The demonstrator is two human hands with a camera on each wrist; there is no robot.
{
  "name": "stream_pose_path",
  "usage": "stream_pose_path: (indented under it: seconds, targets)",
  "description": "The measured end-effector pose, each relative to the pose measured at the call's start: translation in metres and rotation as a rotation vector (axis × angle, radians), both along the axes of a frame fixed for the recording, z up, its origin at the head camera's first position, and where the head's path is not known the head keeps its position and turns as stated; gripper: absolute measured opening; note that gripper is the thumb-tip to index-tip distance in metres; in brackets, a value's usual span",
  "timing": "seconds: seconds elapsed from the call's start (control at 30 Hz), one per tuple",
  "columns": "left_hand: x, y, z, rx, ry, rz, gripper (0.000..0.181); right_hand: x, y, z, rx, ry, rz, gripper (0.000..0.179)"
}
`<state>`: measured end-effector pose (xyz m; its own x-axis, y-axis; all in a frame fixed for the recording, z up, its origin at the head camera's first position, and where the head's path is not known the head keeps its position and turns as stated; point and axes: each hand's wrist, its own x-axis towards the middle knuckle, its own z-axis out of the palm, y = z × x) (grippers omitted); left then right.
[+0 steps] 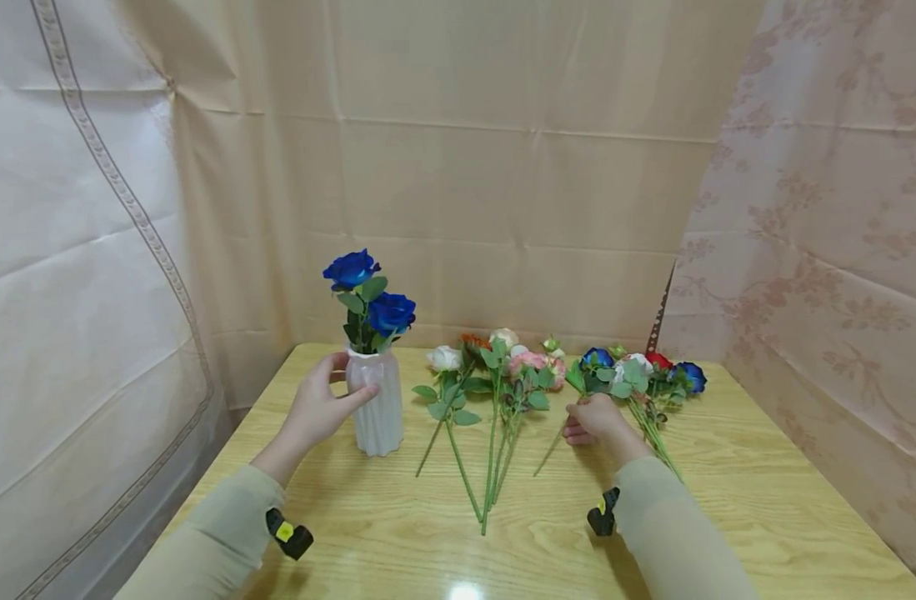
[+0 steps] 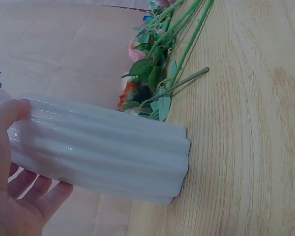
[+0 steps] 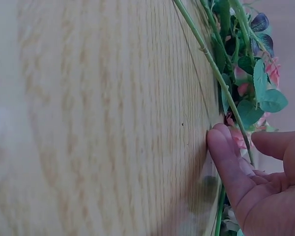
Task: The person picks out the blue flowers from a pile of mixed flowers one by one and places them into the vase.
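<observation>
Your L hand (image 1: pixel 317 410) holds the white vase (image 1: pixel 378 412), fingers half-curled, twd far-L corner of surface (image 1: pixel 367 525). Your R hand (image 1: pixel 596 418) has a stem (image 1: pixel 551 450) btwn slightly parted fingers (gripped? can't tell).

Head view looks forward and down across the table (image 1: pixel 548 550), from farther off. Both wrist views close in, turned sideways; left shares the vase (image 2: pixel 103 147) with head, right a stem (image 3: pixel 217 72).

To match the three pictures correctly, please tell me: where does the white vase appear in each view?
Head: the white vase stands upright, left of centre.
Left wrist: it runs sideways across the left and middle.
Right wrist: not in it.
Shared landmark: the wooden tabletop, in all three views.
</observation>
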<state>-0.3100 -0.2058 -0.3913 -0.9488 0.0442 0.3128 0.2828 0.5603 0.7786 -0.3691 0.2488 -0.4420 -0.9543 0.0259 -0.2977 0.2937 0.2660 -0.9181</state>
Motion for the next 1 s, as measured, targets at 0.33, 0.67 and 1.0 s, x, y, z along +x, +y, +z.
stream_pose_path:
  seconds: [0.33, 0.67, 1.0]
  targets:
    - [-0.0008, 0.0005, 0.0001, 0.003, 0.002, -0.003, 0.088, -0.0033, 0.0037, -0.0002, -0.009, -0.009, -0.027, 0.028]
    - [-0.0006, 0.0008, 0.0015, 0.003, 0.003, -0.006, 0.087, -0.0029, 0.0040, 0.0004, -0.016, -0.021, -0.031, 0.029]
    - [0.0008, 0.0001, 0.0013, 0.000, 0.001, -0.004, 0.088, -0.0041, 0.0033, 0.0000, -0.021, 0.019, -0.037, 0.028]
